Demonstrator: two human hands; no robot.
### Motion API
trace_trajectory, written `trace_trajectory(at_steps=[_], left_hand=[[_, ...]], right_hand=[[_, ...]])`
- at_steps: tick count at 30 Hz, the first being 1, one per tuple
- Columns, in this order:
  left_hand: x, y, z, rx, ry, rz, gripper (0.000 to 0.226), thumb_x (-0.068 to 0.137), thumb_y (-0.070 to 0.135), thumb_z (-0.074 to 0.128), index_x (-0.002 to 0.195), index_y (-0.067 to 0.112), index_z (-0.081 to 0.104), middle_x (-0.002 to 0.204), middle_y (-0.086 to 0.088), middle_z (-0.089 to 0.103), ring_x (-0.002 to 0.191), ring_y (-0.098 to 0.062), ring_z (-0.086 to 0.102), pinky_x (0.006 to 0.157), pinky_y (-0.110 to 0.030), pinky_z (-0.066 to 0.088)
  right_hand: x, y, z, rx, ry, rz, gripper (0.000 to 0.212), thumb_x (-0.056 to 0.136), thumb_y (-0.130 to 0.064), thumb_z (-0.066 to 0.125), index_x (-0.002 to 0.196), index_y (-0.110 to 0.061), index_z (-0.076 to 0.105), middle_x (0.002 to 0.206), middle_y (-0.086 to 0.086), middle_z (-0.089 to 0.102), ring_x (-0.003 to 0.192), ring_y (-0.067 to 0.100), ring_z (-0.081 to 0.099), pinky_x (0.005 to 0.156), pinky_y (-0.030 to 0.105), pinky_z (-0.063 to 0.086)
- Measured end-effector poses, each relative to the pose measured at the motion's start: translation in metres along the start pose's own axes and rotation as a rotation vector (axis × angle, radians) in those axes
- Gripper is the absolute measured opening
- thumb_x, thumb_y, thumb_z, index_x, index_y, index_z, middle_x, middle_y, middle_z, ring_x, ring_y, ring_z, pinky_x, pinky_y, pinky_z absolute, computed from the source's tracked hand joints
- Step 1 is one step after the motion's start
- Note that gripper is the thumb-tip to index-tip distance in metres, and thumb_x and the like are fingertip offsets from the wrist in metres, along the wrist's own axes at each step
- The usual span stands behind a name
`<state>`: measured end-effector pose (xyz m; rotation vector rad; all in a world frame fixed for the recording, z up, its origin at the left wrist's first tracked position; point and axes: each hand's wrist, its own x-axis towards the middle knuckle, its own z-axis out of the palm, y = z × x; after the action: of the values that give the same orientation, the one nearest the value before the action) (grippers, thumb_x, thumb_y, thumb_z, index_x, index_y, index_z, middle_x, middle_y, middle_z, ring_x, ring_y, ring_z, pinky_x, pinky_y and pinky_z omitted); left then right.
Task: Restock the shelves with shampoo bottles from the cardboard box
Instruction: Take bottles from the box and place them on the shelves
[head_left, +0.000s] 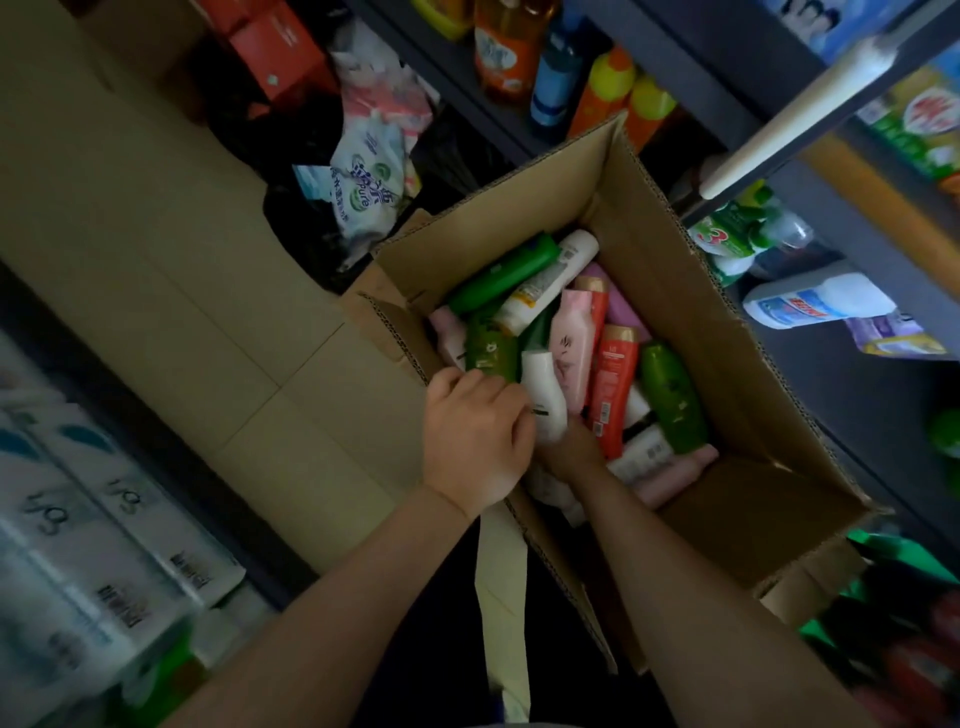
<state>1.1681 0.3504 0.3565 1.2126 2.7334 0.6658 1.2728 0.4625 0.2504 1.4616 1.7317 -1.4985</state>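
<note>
We look down into an open cardboard box (691, 332) that fills the centre and right of the frame, its flaps folded outward. Inside it lie many shampoo bottles (571, 332) in a loose heap: green, white, pink, red and lilac ones, most lying on their sides and touching one another.

Both of our bare forearms reach up from the bottom of the frame into the box. Our left hand (475, 436) sits at the box's left edge, knuckles up, its fingers (511, 402) curled and pressed against the side of a white bottle (543, 395) that stands tilted among the others. Our right hand (571, 449) is lower in the box, just below and right of that same bottle and mostly hidden by it; we cannot tell whether its fingers are spread or closed, though the hand touches the bottle's lower end. A pink bottle (571, 343) and a red bottle (615, 384) lie just to the right of the white one.

Along the upper right of the frame run dark shelves (727, 88) carrying orange, blue and yellow containers. In the upper middle, soft packets (369, 182) lie piled on the floor (156, 260). Wrapped white packs (78, 519) show blurred at the lower left.
</note>
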Motion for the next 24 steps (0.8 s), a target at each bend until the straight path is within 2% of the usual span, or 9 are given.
trace_trajectory(at_steps=[5, 7, 10, 13, 15, 17, 20, 23, 24], left_hand=[[0.011, 0.014, -0.020, -0.092, -0.218, -0.176, 0.021, 0.086, 0.038, 0.050, 0.091, 0.027, 0.067, 0.079, 0.012, 0.063, 0.081, -0.013, 0.059, 0.083, -0.031, 0.029], [0.030, 0.034, -0.046, -0.433, -0.367, -0.434, 0.021, 0.093, 0.042, 0.054, 0.110, 0.032, 0.059, 0.093, 0.019, 0.061, 0.092, -0.002, 0.060, 0.086, -0.021, 0.034], [0.058, 0.073, -0.089, -1.130, -0.440, -0.741, 0.034, 0.093, 0.038, 0.065, 0.123, 0.033, 0.051, 0.107, 0.015, 0.064, 0.085, 0.010, 0.064, 0.071, -0.010, 0.050], [0.081, 0.110, -0.124, -1.343, -0.352, -0.712, 0.064, 0.073, 0.052, 0.078, 0.127, 0.026, 0.057, 0.115, -0.005, 0.071, 0.098, -0.016, 0.071, 0.087, -0.038, 0.059], [0.096, 0.134, -0.151, -1.503, -0.340, -0.724, 0.059, 0.077, 0.044, 0.079, 0.123, 0.014, 0.059, 0.098, -0.016, 0.074, 0.084, -0.024, 0.073, 0.074, -0.039, 0.062], [0.106, 0.158, -0.179, -1.624, -0.431, -0.715, 0.037, 0.089, 0.034, 0.070, 0.113, 0.008, 0.060, 0.078, -0.013, 0.069, 0.068, -0.026, 0.070, 0.060, -0.034, 0.058], [0.111, 0.195, -0.210, -1.759, -0.508, -0.603, 0.039, 0.081, 0.036, 0.065, 0.105, 0.006, 0.062, 0.082, -0.014, 0.064, 0.069, -0.028, 0.065, 0.070, -0.037, 0.055], [0.119, 0.234, -0.233, -1.728, -0.485, -0.471, 0.037, 0.076, 0.040, 0.066, 0.096, 0.009, 0.071, 0.088, -0.016, 0.071, 0.073, -0.028, 0.067, 0.078, -0.041, 0.052], [0.121, 0.249, -0.240, -1.681, -0.491, -0.428, 0.039, 0.075, 0.041, 0.067, 0.097, 0.009, 0.072, 0.090, -0.017, 0.073, 0.075, -0.029, 0.068, 0.079, -0.042, 0.052]], right_hand=[[-0.044, -0.037, -0.043, 0.159, -0.053, -0.062, 0.036, 0.076, -0.027, 0.082, 0.110, -0.026, 0.071, 0.101, 0.001, 0.076, 0.095, 0.024, 0.072, 0.087, 0.045, 0.058], [-0.077, -0.065, -0.064, 0.213, -0.027, -0.186, 0.028, 0.080, -0.024, 0.080, 0.105, -0.033, 0.070, 0.099, -0.003, 0.076, 0.093, 0.018, 0.073, 0.083, 0.038, 0.059], [-0.137, -0.107, -0.096, 0.244, 0.005, -0.388, 0.030, 0.084, -0.028, 0.077, 0.111, -0.036, 0.066, 0.099, -0.010, 0.075, 0.087, 0.004, 0.071, 0.073, 0.022, 0.056], [-0.196, -0.140, -0.130, 0.310, 0.027, -0.550, 0.029, 0.090, -0.044, 0.067, 0.119, -0.042, 0.066, 0.116, -0.013, 0.071, 0.104, 0.003, 0.068, 0.089, 0.027, 0.054], [-0.230, -0.152, -0.158, 0.378, 0.043, -0.605, 0.028, 0.094, -0.045, 0.057, 0.119, -0.039, 0.068, 0.123, -0.013, 0.069, 0.112, 0.007, 0.065, 0.094, 0.029, 0.052], [-0.263, -0.157, -0.189, 0.399, 0.088, -0.659, 0.026, 0.101, -0.032, 0.052, 0.113, -0.027, 0.074, 0.113, -0.008, 0.073, 0.101, 0.009, 0.068, 0.083, 0.026, 0.054], [-0.303, -0.153, -0.226, 0.394, 0.237, -0.729, 0.022, 0.101, -0.020, 0.053, 0.097, -0.023, 0.075, 0.092, -0.003, 0.073, 0.076, 0.010, 0.066, 0.064, 0.024, 0.051], [-0.338, -0.148, -0.255, 0.456, 0.283, -0.798, 0.007, 0.096, -0.015, 0.062, 0.102, -0.013, 0.063, 0.094, -0.003, 0.072, 0.076, 0.011, 0.067, 0.059, 0.019, 0.049], [-0.348, -0.147, -0.264, 0.482, 0.273, -0.813, 0.014, 0.093, -0.015, 0.066, 0.105, -0.012, 0.059, 0.097, 0.002, 0.072, 0.080, 0.014, 0.070, 0.060, 0.019, 0.051]])
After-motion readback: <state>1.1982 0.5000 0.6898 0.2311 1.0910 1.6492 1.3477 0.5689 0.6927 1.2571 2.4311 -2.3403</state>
